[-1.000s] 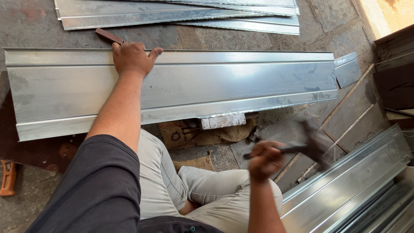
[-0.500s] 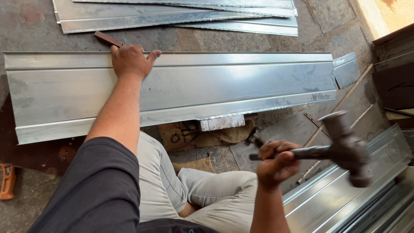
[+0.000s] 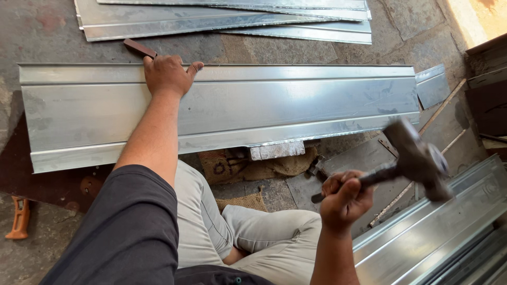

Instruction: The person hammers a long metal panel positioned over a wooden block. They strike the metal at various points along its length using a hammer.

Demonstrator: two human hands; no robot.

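Left hand is laid flat, fingers spread, on far edge of metal sheet, which lies across the floor. Hammer is gripped by right hand, raised nr sheet's right end.

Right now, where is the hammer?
In the head view, the hammer is at the right, raised in the right hand above the metal channels.

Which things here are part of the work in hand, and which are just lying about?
In use:
- long folded shiny sheet-metal panel, pressed down by the left hand
- dark metal hammer, raised in the right hand

Lying about:
- stack of flat metal sheets beyond the panel
- small orange tool on the floor
- brown burlap sacking
- ribbed metal profiles at right
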